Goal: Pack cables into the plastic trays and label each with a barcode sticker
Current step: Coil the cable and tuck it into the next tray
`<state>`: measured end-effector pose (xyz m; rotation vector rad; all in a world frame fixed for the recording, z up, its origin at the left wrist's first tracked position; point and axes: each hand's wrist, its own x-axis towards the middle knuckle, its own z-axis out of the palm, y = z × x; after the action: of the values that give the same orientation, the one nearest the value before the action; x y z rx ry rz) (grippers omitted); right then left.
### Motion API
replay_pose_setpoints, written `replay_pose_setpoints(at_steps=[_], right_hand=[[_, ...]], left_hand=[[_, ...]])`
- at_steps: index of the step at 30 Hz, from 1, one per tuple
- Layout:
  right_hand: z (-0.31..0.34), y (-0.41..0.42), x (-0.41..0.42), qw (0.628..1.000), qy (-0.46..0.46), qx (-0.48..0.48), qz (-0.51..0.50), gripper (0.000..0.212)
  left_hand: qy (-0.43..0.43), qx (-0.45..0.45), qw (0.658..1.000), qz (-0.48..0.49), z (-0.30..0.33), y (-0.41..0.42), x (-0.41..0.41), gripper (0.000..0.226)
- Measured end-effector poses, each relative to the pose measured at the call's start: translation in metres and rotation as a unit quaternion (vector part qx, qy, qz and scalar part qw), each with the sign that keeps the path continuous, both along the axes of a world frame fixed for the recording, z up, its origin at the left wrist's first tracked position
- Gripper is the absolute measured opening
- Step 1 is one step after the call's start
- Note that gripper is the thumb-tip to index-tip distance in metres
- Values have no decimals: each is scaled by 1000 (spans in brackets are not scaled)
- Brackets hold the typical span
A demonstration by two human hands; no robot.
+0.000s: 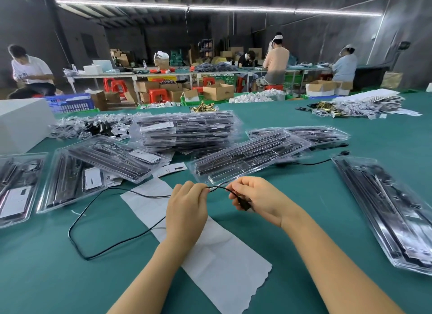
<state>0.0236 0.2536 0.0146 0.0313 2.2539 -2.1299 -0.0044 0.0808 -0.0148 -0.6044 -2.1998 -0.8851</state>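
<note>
Cable (pixel 93 198) pinched in left hand (pixel 187 210) and right hand (pixel 259 200), plug in right fingers. Tray (pixel 251 159) just beyond; embossed lettering illegible. Labels unreadable.

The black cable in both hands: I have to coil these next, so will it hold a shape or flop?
Probably floppy: the black cable sags between the left hand and right hand and trails in loose loops over the green table. Likely light, since it is thin. The plug end may swing.

A thin black cable (pixel 98 199) loops across the green worktop (pixel 46 278), its plug end raised. Clear plastic trays (pixel 252 157) holding black parts lie around it, several stacked.
</note>
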Motion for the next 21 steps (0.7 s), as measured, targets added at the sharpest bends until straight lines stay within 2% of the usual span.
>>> replay_pose_setpoints(at_steps=[5,8,10,12,16,21], right_hand=[[4,6,4,991,40,125,2,18],[4,6,4,994,25,102,17,17],[4,9,4,989,19,145,14,19],[6,14,3,984,26,174,-24,21],[6,18,2,980,67,147,-114,20],[3,3,2,981,75,167,-71,12]], left_hand=[[-39,44,998,11,1,-2,-2,5],[-48,50,998,4,2,-1,0,6],[-60,54,997,9,3,-3,-2,8],[-77,49,996,16,5,-8,-4,11],[-84,29,996,5,8,-11,-5,14],[-174,71,982,-17,13,-2,1,18]])
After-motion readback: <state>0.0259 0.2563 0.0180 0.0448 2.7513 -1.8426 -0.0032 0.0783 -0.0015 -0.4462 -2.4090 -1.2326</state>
